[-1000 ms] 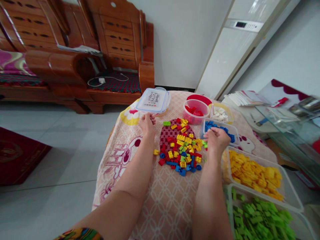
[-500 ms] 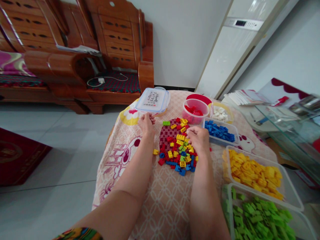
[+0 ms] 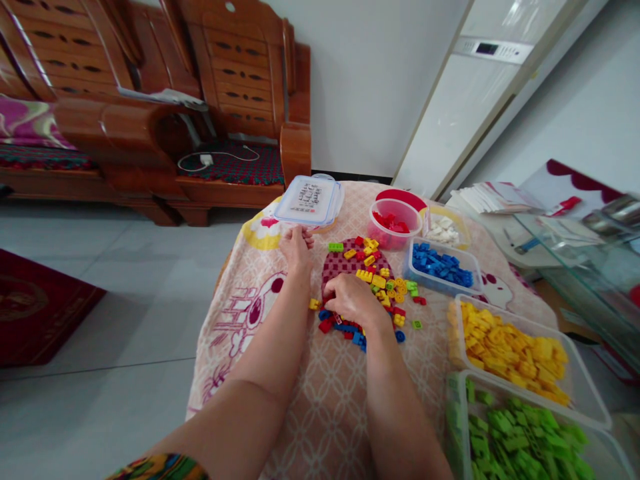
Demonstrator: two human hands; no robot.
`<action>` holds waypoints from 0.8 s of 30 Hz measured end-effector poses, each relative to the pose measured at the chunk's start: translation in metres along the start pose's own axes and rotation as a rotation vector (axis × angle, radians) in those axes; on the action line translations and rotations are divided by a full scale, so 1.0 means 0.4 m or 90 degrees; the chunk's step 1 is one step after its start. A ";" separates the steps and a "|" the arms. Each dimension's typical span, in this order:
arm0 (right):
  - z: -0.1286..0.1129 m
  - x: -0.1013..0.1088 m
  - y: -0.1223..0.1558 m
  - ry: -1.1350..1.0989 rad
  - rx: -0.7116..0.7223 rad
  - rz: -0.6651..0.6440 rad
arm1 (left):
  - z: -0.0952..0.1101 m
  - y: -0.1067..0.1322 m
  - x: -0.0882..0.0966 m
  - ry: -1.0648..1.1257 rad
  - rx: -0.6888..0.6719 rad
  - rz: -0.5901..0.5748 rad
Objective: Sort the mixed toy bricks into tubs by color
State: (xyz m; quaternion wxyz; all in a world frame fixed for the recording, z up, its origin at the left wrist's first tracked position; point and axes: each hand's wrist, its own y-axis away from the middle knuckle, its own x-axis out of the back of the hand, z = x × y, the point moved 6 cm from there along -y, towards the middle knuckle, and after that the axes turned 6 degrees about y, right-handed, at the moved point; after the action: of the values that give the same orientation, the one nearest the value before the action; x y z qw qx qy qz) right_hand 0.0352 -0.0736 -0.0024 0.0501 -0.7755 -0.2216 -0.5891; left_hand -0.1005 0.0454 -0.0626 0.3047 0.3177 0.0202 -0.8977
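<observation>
Right hand point(image 3: 353, 300): it has moved left across the loose bricks point(image 3: 379, 281); its fingers bend down, nearly together, and one cannot tell if they pinch anything.
Left hand point(image 3: 296, 247): curled up just beside the lid point(image 3: 307, 200); whether it holds anything is hidden.
Loose bricks: spread on the tablecloth point(image 3: 325, 407); likely light, hard and a bit slippery, best pinched by two sides.
Under the right hand: some bricks are covered.
Box of green bricks point(image 3: 456, 420): cut off at the bottom.
</observation>
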 end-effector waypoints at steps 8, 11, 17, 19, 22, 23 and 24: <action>0.003 0.006 0.011 -0.023 0.005 -0.030 | 0.001 0.003 -0.002 -0.001 0.004 -0.006; -0.030 -0.006 0.011 0.033 0.018 -0.082 | 0.003 0.006 0.000 -0.003 0.002 -0.001; -0.054 -0.006 0.004 0.098 -0.001 -0.059 | 0.006 0.010 -0.003 -0.011 0.007 0.005; -0.038 0.001 0.006 0.082 -0.010 -0.039 | 0.007 0.011 -0.003 -0.012 0.008 0.009; -0.021 0.007 0.009 0.052 -0.004 -0.041 | 0.008 0.011 -0.003 -0.011 0.007 0.007; -0.023 0.005 0.010 0.047 0.006 -0.056 | 0.008 0.011 -0.004 -0.010 0.006 0.005; -0.028 0.000 0.011 0.048 0.014 -0.072 | 0.009 0.011 -0.004 -0.009 0.005 0.003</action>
State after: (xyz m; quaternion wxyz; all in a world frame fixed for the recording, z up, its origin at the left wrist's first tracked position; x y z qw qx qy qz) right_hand 0.0271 -0.0812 0.0018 0.0337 -0.7381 -0.2694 -0.6176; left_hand -0.0990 0.0418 -0.0582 0.3059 0.3129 0.0139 -0.8991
